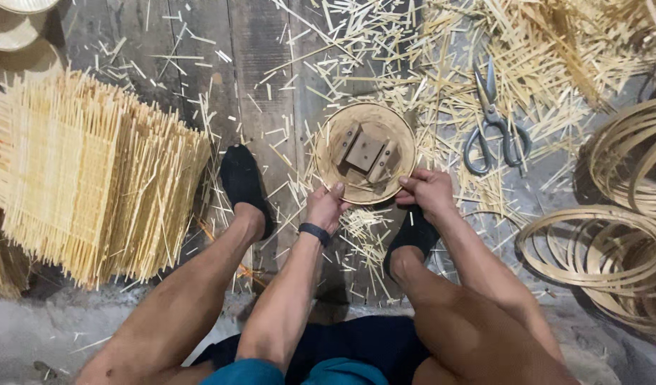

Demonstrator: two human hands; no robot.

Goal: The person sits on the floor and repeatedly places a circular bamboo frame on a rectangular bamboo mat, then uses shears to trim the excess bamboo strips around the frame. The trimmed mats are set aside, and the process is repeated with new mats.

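Observation:
I hold a round bamboo-rimmed form (334, 135) with a wooden block mould (365, 153) inside it, just above the plank floor between my feet. My left hand (325, 207) grips its near-left rim, thumb on top; a dark band sits on that wrist. My right hand (428, 191) grips the near-right rim. Both hands are closed on the rim.
A stack of woven bamboo mats (85, 178) stands at the left. Large scissors (493, 121) lie at the upper right among loose bamboo strips (556, 50). Coiled bamboo hoops (606, 249) pile at the right. My feet wear black shoes (242, 182).

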